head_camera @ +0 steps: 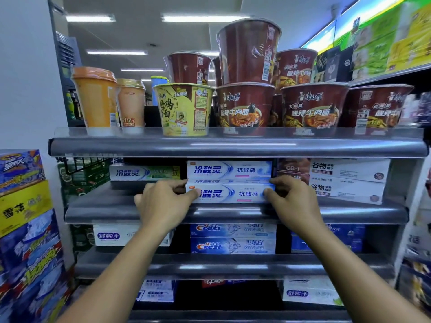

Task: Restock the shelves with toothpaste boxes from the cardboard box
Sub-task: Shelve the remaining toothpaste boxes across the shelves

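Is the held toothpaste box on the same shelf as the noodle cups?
No, the toothpaste box rests on the shelf one level below the noodle cups.

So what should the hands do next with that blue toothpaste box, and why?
Probably nudge the lower toothpaste box back slightly. The left hand and right hand pinch its ends, and a strip of its top shows below the upper box, so it seems to stick out.

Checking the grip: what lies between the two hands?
Head view: the lower blue-white toothpaste box, pinched at its ends by the left hand and right hand.
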Demonstrator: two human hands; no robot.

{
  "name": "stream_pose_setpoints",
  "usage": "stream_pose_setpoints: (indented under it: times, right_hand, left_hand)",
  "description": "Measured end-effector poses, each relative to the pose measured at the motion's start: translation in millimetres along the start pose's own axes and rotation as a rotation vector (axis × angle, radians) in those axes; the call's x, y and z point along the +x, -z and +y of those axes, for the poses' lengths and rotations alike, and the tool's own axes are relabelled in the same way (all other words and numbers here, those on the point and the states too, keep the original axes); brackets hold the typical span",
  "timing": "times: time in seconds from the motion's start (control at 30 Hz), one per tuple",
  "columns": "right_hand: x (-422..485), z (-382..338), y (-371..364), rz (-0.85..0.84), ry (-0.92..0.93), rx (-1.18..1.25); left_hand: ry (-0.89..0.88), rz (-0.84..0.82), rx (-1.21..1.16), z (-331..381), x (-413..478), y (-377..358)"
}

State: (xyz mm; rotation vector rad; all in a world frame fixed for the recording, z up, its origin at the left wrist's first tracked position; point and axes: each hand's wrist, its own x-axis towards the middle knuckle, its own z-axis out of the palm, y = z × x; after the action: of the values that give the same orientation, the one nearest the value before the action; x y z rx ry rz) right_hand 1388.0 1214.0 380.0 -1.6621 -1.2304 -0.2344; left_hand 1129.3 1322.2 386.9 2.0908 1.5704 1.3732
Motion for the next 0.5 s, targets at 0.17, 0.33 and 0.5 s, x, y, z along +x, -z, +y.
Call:
stream_pose_setpoints:
  times: [0.17, 0.33, 0.5]
  right_hand:
    - [-2, -1, 1, -0.026, 0.02, -0.057]
    - [-21, -5, 3, 0.142, 0.121, -0.139]
    - [-86, -3, -15, 0.332, 0.299, -0.029]
  left_hand:
    - [-0.024, 0.006, -0.029, -5, -1, -4]
    - [-0.086, 0.103, -0.175, -16, -12, 1]
    - [-0.349, 0.311, -0.41, -52, -67, -7]
